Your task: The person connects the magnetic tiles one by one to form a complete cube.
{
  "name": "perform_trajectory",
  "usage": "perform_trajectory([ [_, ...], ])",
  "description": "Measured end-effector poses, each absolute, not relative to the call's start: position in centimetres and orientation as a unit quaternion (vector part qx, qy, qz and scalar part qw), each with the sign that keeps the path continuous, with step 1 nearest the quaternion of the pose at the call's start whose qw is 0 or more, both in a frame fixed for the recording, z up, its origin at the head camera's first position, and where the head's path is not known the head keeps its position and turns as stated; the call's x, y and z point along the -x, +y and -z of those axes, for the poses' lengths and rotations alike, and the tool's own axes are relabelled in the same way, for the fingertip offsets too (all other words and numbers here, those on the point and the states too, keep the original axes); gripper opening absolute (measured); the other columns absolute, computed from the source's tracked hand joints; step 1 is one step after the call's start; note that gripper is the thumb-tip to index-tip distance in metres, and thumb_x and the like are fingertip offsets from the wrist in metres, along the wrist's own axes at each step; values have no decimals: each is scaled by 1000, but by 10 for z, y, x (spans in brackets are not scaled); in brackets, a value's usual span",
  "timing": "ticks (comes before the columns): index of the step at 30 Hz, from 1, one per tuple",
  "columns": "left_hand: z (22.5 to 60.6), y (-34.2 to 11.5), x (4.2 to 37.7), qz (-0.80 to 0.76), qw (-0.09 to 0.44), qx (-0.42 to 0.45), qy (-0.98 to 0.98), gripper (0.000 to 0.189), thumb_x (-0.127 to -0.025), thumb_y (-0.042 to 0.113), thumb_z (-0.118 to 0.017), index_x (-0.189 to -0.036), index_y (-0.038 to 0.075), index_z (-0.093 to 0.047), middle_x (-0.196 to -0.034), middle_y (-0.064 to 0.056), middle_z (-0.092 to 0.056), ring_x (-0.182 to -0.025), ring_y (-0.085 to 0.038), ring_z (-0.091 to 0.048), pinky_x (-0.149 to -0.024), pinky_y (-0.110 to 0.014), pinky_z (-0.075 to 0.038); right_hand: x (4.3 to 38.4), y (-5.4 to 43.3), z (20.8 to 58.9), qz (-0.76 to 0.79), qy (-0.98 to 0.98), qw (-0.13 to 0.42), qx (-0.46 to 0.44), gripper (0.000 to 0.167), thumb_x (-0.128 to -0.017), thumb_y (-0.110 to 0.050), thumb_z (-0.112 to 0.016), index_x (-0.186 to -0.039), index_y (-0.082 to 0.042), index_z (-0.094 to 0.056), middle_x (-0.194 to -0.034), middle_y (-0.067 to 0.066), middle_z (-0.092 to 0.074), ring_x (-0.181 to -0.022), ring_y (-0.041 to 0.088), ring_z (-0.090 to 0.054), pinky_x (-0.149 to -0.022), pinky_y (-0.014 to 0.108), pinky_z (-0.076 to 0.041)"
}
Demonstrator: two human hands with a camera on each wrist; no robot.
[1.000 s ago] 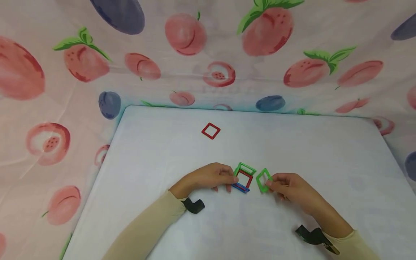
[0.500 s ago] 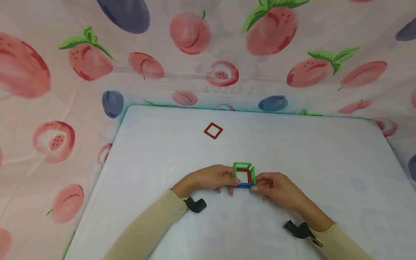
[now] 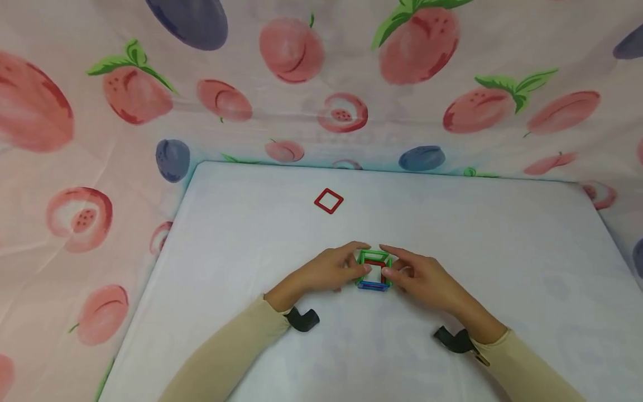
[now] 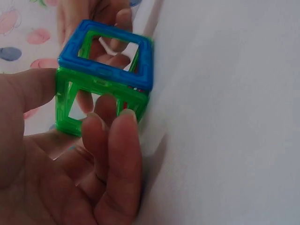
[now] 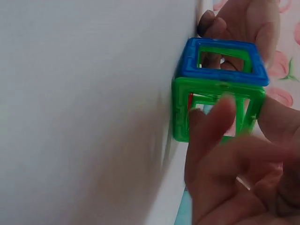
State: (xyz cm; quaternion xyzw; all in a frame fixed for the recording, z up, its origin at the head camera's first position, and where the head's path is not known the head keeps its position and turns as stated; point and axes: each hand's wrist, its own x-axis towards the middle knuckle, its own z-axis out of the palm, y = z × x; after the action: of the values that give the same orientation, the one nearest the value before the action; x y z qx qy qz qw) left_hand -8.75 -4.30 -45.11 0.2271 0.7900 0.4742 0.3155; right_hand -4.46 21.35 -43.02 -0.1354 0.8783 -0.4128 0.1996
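A small cube of see-through magnetic tiles [image 3: 373,286] stands on the white table between both hands. Its front is a blue tile [image 4: 105,71], its sides and back are green, and a red tile [image 3: 374,262] forms its base; the top is open. My left hand [image 3: 329,271] holds the left green side, thumb at the upper edge and fingers around the outside. From the other side my right hand [image 3: 429,279] holds the right green tile [image 5: 180,112], with its thumb at the top edge and its index finger reaching toward the back corner.
A single red square tile frame [image 3: 321,195] lies flat farther back on the white table [image 3: 251,223]. Fruit-printed cloth [image 3: 382,111] hangs behind the table and along its left. Dark wrist mounts [image 3: 303,320] sit on both sleeves.
My right hand has brought a green tile leftward onto the cube's right side. The cube has been turned squarely to the front, and both hands have shifted their fingers up toward its back corners.
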Motion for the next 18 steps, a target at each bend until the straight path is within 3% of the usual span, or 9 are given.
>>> perform_trajectory([
  [4,452,-41,85,-465,312,-242,792,37,-104,38,-58,-139,27,-54,-88,3,-60,-53,-13,-55,-53,-26,-49,47,210,429,441,859,235,111,54,-101,-31,-66,-149,-14,-52,-90,6,-69,-59,20,-60,-54,27,-49],
  [7,451,-41,84,-468,319,-237,789,37,-105,37,-56,-141,28,-53,-90,3,-59,-53,-13,-54,-54,-26,-49,48,209,428,452,853,239,106,52,-101,-30,-66,-147,-12,-53,-89,6,-70,-56,20,-59,-53,28,-50],
  [14,450,-39,84,-472,332,-225,785,34,-106,38,-53,-140,31,-55,-94,3,-61,-53,-15,-53,-56,-28,-52,49,212,427,489,834,248,67,49,-102,-30,-65,-143,-6,-56,-90,9,-70,-69,26,-68,-65,32,-56],
  [18,450,-37,83,-467,321,-214,795,34,-106,41,-53,-137,28,-57,-90,2,-61,-52,-15,-53,-56,-28,-50,50,211,430,499,829,247,55,49,-102,-32,-65,-143,-6,-57,-90,10,-69,-70,26,-67,-63,31,-56],
])
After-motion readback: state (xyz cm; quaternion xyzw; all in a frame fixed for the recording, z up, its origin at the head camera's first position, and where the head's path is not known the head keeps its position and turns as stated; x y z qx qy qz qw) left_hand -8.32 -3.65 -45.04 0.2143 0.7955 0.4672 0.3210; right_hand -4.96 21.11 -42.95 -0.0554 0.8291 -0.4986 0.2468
